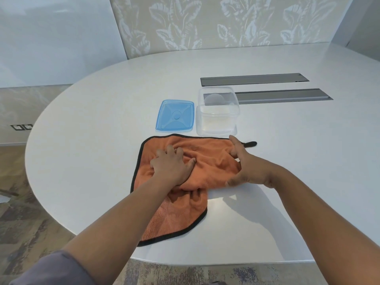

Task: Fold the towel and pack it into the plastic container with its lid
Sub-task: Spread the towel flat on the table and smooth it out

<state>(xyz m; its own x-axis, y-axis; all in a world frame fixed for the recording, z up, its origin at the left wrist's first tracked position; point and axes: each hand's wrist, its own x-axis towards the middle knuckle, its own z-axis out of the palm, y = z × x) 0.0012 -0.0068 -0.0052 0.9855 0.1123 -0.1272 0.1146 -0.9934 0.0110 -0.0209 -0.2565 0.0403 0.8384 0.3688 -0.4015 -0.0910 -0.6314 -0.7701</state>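
Left hand [171, 164] flat and open, pinning the rumpled towel [181, 194].
Right hand [244, 161] seemingly grips its edge; smoothing comes before folding.

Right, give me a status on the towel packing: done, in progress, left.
Done: the clear plastic container stands open, its blue lid flat beside it. In progress: the left hand presses the rumpled orange towel on the white table while the right hand works its right edge; no neat fold shows yet. Left: finish folding, put it in, close the lid.
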